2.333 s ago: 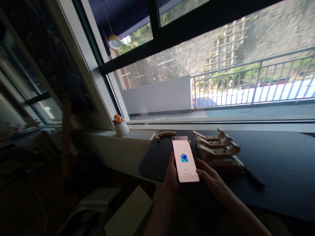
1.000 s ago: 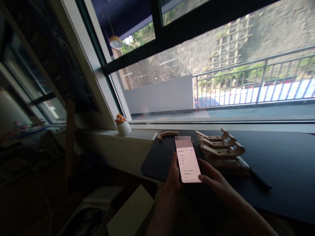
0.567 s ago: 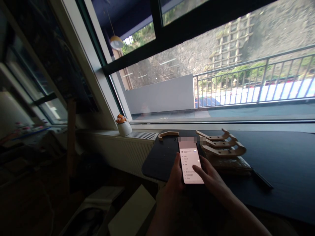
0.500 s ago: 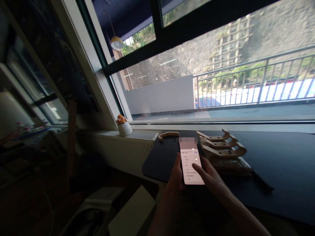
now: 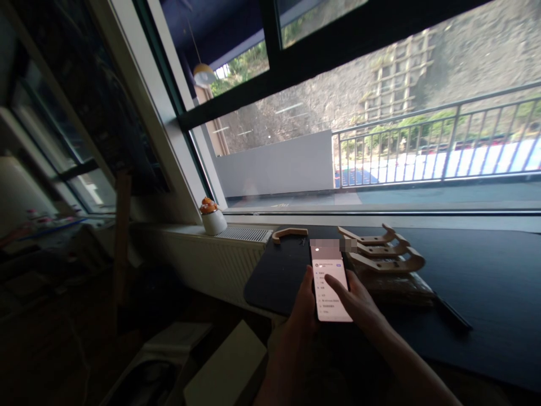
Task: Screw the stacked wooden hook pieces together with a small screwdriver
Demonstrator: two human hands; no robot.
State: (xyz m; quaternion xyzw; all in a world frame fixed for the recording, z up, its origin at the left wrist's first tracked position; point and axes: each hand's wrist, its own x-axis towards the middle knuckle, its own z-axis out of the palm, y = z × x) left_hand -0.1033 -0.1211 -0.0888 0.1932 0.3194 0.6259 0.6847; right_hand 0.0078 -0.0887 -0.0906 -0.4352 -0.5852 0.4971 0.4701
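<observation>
1 left hand [image 5: 305, 299] and 1 right hand [image 5: 359, 296] make 2, with 1 phone [image 5: 326, 298] between them. 1 table [image 5: 486, 270] stands at right. Hooks come to 4: 3 hooks [image 5: 401, 266] grouped on the right, 1 lone hook [image 5: 289, 232] at the table's far left. Some dark bits [image 5: 302, 241] near the lone hook are too small to count. Under the group lies 1 pack [image 5: 393, 288], and just right of that, 1 stick [image 5: 454, 313]. Farther left: 1 radiator [image 5: 240, 270], 1 pot [image 5: 215, 223] on it, and 1 plank [image 5: 123, 237]. Beyond the glass, 1 lamp [image 5: 204, 74] hangs at far left and 1 railing [image 5: 454, 141] runs at far right.
</observation>
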